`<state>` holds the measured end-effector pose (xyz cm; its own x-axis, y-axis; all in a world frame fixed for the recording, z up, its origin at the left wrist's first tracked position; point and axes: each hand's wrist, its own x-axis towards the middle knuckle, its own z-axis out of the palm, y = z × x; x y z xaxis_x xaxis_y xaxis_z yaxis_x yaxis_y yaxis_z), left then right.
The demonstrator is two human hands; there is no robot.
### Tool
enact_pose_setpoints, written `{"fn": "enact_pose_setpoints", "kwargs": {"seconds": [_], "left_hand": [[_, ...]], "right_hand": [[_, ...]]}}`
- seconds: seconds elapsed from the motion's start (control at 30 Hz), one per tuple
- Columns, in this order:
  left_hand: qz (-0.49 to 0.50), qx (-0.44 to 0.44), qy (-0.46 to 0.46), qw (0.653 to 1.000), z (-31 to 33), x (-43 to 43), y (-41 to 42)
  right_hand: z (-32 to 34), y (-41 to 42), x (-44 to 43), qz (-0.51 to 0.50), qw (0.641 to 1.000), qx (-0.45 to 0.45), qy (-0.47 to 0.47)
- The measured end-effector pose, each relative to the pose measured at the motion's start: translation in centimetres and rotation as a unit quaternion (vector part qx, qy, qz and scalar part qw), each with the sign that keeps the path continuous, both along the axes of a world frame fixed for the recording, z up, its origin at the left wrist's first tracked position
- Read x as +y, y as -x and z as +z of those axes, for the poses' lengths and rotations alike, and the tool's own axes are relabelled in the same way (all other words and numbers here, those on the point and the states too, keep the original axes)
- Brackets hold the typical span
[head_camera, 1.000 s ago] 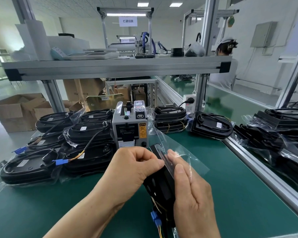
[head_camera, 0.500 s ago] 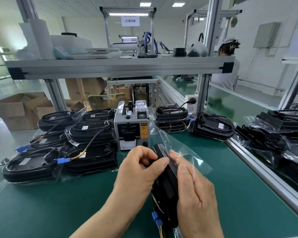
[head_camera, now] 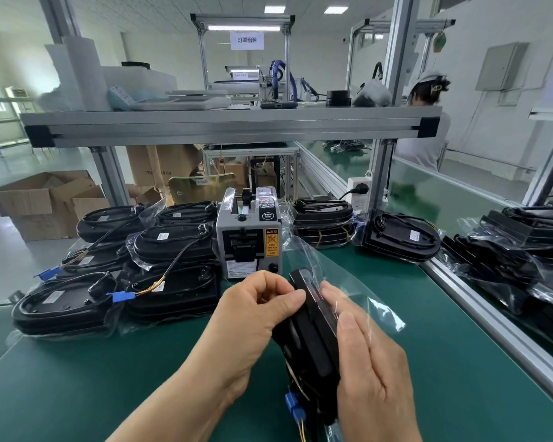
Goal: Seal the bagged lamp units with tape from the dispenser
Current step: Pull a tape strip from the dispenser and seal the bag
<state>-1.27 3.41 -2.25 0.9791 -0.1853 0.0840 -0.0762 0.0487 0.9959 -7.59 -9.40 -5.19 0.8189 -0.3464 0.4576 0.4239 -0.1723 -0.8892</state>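
Near the tape dispenser [head_camera: 249, 240], left hand [head_camera: 256, 311] and right hand [head_camera: 369, 368] grip a bagged lamp unit [head_camera: 313, 339] (flap [head_camera: 345, 275] loose, untaped): sealing looks undone.

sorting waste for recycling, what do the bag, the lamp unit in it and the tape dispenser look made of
The bag is thin clear plastic film, glossy, with glare and creases showing. The lamp unit is black and mostly matte, probably moulded plastic. The tape dispenser has a grey casing with a smooth satin finish; painted metal or plastic, unclear which.
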Motion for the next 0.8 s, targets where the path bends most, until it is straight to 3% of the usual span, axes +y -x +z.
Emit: {"fn": "enact_pose_setpoints", "kwargs": {"seconds": [0.37, 0.6, 0.8], "left_hand": [[0.035, -0.037, -0.046, 0.998, 0.2, -0.4, 0.9], [-0.011, -0.048, -0.027, 0.998, -0.6, 0.4, 0.9], [-0.05, -0.029, -0.064, 0.996, -0.4, 1.5, 0.4]], "right_hand": [[-0.3, 0.3, 0.4, -0.005, 0.999, -0.019, 0.025], [-0.4, 0.4, 0.3, -0.016, 1.0, -0.023, 0.007], [-0.4, 0.9, 0.4, -0.02, 0.999, -0.031, 0.02]]}}
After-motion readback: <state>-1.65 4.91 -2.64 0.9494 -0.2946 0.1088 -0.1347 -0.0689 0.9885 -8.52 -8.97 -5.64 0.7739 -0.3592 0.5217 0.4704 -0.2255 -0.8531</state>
